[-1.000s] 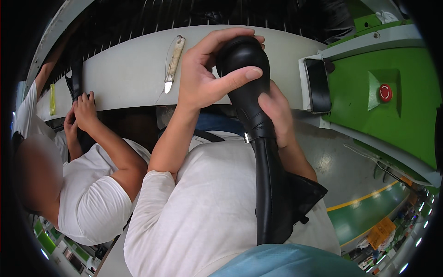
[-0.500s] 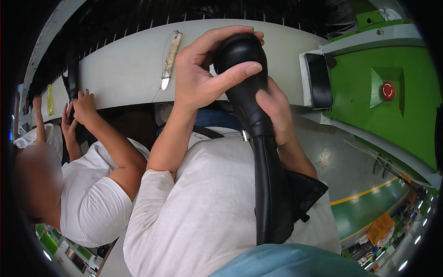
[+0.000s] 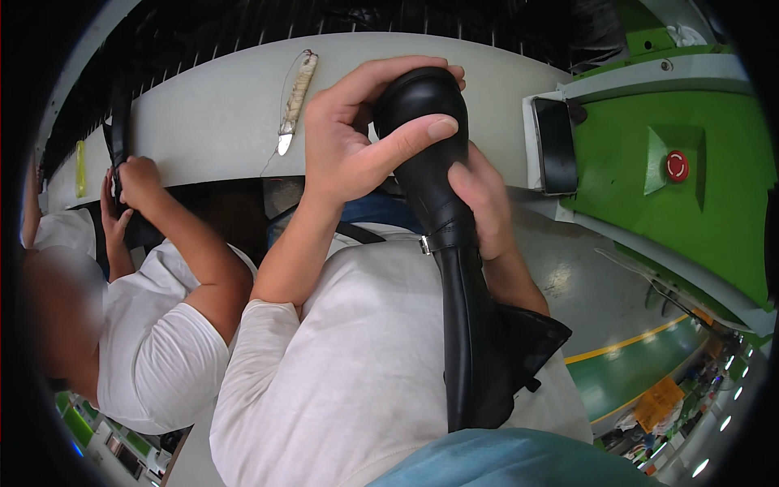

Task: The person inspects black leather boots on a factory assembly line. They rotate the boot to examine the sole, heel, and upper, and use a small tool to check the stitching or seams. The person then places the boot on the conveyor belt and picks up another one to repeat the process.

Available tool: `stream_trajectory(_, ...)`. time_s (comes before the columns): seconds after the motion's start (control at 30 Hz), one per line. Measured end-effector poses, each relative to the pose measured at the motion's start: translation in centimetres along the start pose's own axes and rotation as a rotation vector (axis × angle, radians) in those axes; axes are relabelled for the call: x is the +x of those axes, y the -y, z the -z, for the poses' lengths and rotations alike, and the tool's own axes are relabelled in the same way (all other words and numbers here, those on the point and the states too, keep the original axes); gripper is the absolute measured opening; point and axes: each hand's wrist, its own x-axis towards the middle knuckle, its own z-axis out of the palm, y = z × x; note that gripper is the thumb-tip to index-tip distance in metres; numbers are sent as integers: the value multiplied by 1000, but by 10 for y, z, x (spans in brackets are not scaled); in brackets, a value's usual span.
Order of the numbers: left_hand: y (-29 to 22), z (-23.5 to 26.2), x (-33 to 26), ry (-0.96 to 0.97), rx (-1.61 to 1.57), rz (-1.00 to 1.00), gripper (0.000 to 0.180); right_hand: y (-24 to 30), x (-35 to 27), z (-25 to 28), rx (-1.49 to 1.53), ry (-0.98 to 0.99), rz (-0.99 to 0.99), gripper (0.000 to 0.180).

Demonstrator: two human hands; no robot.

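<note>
Boot [image 3: 454, 268]: black, tall, glossy leather, held up in front of the person's chest, toe end uppermost and shaft running down toward the lower edge of the view. A small metal buckle [image 3: 423, 243] sits at the ankle strap. The shaft opening flares out at the lower right, beside the white shirt [image 3: 341, 373].

Left hand [image 3: 349, 150]: wrapped over the toe cap from the left. The fingers curl over the top of the toe and the thumb lies across its front; the grip is closed on the boot.

Right hand [image 3: 484, 203]: placed on the right side of the boot near the ankle, just below the left hand. The fingers are together and pressed against the leather; the thumb is hidden behind the boot.

Behind the hands runs a pale curved bench edge [image 3: 211, 122]. A small knife [image 3: 294, 101] with a wrapped handle lies on it, to the left of the left hand and apart from it. A green machine [image 3: 714, 219] with a red button [image 3: 677, 165] stands at the right.

At the left a co-worker [image 3: 154, 349] in a white shirt holds a dark strap [image 3: 119, 146] with both hands at the bench edge.
</note>
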Motion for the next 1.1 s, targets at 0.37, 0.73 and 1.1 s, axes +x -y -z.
stream_trajectory(0.37, -22, -7, -7, 9, -37, 29, 48, 0, -13, 2, -141, 30, 134, 61)
stream_trajectory(0.73, -28, 7, -34, -41, -36, 88, 56, -35, -26, 27, -569, -56, 501, 39)
stream_trajectory(1.1, -2, 14, -46, -170, -229, 69, 56, -79, -24, 32, -845, -253, 801, 63)
